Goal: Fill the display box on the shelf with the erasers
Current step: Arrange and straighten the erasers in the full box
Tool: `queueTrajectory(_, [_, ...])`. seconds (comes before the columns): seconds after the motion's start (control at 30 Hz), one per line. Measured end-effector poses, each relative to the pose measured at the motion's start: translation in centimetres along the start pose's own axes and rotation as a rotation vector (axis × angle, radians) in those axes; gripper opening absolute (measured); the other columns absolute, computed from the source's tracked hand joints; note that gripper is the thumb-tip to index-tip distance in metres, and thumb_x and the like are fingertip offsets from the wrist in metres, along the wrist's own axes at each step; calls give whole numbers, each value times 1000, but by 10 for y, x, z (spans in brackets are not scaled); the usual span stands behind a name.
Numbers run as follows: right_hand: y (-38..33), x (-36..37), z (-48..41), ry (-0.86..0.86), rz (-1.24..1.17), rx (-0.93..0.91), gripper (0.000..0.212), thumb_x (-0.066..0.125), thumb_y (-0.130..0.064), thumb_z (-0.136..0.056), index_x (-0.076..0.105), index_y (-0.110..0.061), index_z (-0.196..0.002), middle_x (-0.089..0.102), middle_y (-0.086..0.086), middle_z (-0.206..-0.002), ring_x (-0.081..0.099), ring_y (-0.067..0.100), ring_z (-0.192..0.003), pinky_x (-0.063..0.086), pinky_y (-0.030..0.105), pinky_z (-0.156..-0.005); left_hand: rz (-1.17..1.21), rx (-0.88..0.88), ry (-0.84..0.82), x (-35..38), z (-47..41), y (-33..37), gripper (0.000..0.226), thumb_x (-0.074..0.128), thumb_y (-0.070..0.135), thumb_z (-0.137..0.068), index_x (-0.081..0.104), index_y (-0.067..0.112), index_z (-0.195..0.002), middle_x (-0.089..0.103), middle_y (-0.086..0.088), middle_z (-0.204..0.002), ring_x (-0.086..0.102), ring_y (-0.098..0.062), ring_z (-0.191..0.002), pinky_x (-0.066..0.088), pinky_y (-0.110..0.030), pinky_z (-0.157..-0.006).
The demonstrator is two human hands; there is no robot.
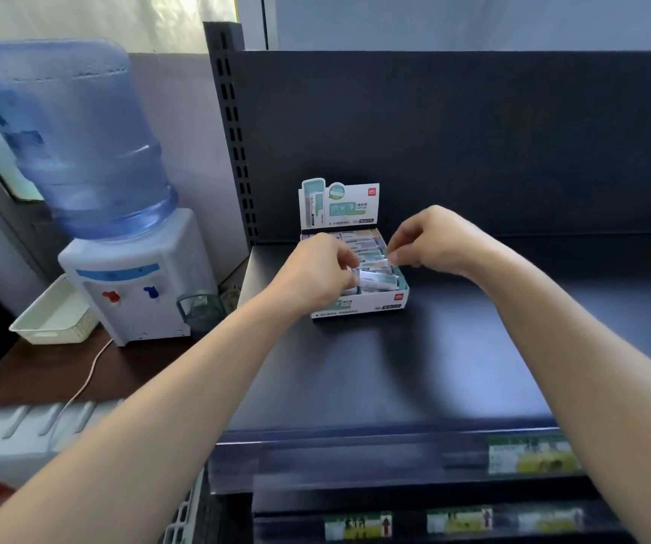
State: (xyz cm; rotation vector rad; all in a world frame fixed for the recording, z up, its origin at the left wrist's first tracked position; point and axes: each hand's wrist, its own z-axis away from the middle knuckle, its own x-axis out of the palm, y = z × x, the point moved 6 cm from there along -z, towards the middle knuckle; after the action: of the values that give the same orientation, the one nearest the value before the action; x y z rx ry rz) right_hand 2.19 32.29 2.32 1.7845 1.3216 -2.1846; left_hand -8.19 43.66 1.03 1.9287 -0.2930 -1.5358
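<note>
- The white and teal cardboard display box (359,307) stands on the dark blue-grey metal shelf (453,347), at its far left near the perforated upright. Its printed header card (339,206) is raised at the far side.
- The box already looks mostly full. Small rectangular erasers in white and teal paper sleeves (359,240) lie crosswise in a tight row from the far wall toward the near one.
- The filling seems to be in its last stretch, with only the near end of the box being worked. How much room is left there is hidden by the hands.
- The left hand (316,272) reaches over the box's near left corner. Its curled fingers appear to grip the left end of a white eraser (375,279) that lies tilted on top of the row, not yet seated.
- The right hand (434,239) hovers over the box's right wall. Its thumb and forefinger are closed in a narrow pinch on the right end of a sleeved eraser (377,262), just beyond the white one.
- No loose erasers show on the shelf around the box, so what remains is probably these last pieces.
- The box's near wall is straight and its printed face is undented.
</note>
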Motion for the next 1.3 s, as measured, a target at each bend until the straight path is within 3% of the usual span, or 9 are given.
queueTrajectory(0.23, [10,2,3,-71,-123,60,19,70,-26,-84,69,-13,-97,65,0,-81,60,15,-70,52,31,-73,52,-10,-41,2,0,0,8,71,14,-79,75,13,-86,64,7,-72,55,-5,-67,43,-15,-62])
queueTrajectory(0.47, [2,10,-3,-232,-147,85,48,74,-25,-81,53,-12,-122,62,3,-96,60,15,-73,54,25,-67,153,-85,-14,4,-3,-3,2,72,17,-80,72,16,-78,67,3,-74,59,-10,-72,47,-24,-73])
queueTrajectory(0.53, [1,13,-1,-289,-164,84,45,75,-22,-81,50,-18,-118,60,-1,-89,59,13,-71,53,23,-63,150,-100,-3,4,-5,-3,11,76,16,-76,67,17,-70,64,5,-68,57,-10,-68,47,-24,-69])
queueTrajectory(0.63, [2,18,1,-336,-159,80,24,73,-17,-83,50,-22,-89,61,-5,-78,59,10,-68,54,25,-69,84,-129,-6,4,-7,-1,16,79,12,-71,65,16,-64,61,5,-62,55,-8,-61,46,-22,-61])
queueTrajectory(0.7, [3,21,1,-353,-163,78,24,73,-14,-82,50,-23,-80,62,-5,-78,60,10,-69,55,27,-71,51,-152,-2,7,-8,0,13,79,8,-70,67,13,-66,62,4,-61,56,-8,-59,48,-22,-62])
queueTrajectory(0.87, [4,21,-3,-295,-84,70,45,80,-19,-74,49,-18,-106,57,-5,-85,57,15,-77,52,27,-67,88,-176,18,-3,-8,-4,13,77,6,-72,69,15,-69,63,4,-63,57,-9,-61,49,-23,-65])
queueTrajectory(0.97, [-3,15,-11,-195,20,-22,40,80,-16,-72,61,-11,-107,55,-4,-82,52,16,-79,43,26,-64,37,-183,91,-15,-8,-10,16,76,9,-74,68,20,-65,64,7,-66,59,-9,-66,49,-26,-70])
queueTrajectory(1.17, [-8,22,-18,-212,164,-58,19,75,-16,-77,69,-22,-94,57,-4,-87,51,19,-98,39,25,-78,-72,-215,3,-13,-3,-18,13,74,7,-75,74,20,-72,66,9,-69,59,-5,-69,45,-21,-70])
queueTrajectory(1.3, [-13,20,-27,-109,73,-110,27,71,-17,-79,70,-20,-107,58,-1,-94,53,19,-102,38,24,-76,-37,-168,119,-21,-6,-19,14,70,10,-82,74,14,-95,66,2,-88,60,-13,-84,43,-23,-76])
